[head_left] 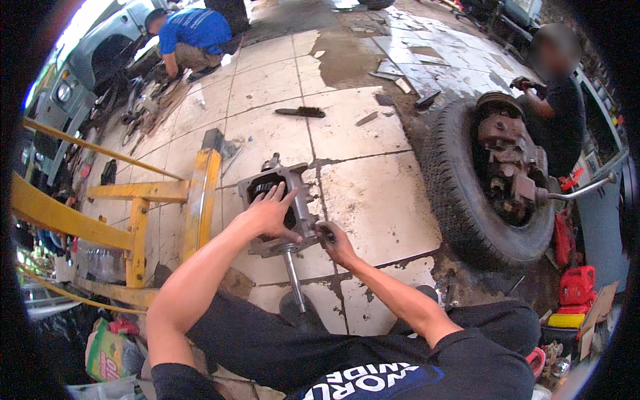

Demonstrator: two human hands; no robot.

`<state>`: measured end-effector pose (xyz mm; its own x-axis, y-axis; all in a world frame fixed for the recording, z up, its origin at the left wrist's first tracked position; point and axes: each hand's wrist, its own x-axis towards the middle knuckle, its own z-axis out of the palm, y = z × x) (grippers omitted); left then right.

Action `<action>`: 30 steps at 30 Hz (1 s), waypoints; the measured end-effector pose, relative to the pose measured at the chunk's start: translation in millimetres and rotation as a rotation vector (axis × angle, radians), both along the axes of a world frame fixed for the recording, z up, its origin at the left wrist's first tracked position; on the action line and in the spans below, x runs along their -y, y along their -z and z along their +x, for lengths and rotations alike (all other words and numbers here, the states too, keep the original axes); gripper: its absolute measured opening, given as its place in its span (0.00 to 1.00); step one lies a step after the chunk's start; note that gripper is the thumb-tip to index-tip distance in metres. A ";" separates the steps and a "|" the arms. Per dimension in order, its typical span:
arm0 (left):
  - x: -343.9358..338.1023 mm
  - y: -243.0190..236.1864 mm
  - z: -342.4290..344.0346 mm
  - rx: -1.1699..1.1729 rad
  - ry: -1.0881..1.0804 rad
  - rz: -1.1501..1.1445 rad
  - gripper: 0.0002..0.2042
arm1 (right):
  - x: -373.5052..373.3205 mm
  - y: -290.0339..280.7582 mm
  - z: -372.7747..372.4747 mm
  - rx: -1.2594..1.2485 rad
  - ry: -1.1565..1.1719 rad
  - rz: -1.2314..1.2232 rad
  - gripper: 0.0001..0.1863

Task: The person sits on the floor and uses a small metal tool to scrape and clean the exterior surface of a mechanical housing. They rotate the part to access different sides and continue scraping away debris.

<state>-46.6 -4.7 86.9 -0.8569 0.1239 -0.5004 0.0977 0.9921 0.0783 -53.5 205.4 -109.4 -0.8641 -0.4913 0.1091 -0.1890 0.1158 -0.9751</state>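
A grey metal gearbox housing (301, 193) lies on the tiles in front of me, its open cavity showing dark gears (265, 189) and a long steel shaft (293, 280) sticking out toward me. My left hand (268, 215) rests over the opening with its fingers stretched out, the fingertips at the gears and the thumb near the lower rim. My right hand (339, 243) is curled closed at the housing's right lower corner; what is in its fingers is too hidden to make out.
Left stands a yellow steel frame (137, 240). Right lies a tyre (460, 227) holding a rusty assembly (500, 153), beside a person in dark clothes (560, 127) and red containers (576, 285). A brush (300, 112) lies ahead; a person in blue (193, 33) crouches by a vehicle (80, 73).
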 end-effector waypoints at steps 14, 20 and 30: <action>12.4 17.7 21.0 -0.113 0.008 -0.082 0.72 | -10.6 -6.0 -3.9 -0.004 -0.076 -0.042 0.10; 7.6 11.9 6.9 -0.105 -0.034 -0.053 0.72 | -2.1 -24.0 -6.6 0.017 -0.054 -0.011 0.10; 17.4 7.4 16.3 -0.197 -0.369 0.078 0.67 | -1.9 -2.4 -1.3 0.124 -0.020 -0.081 0.10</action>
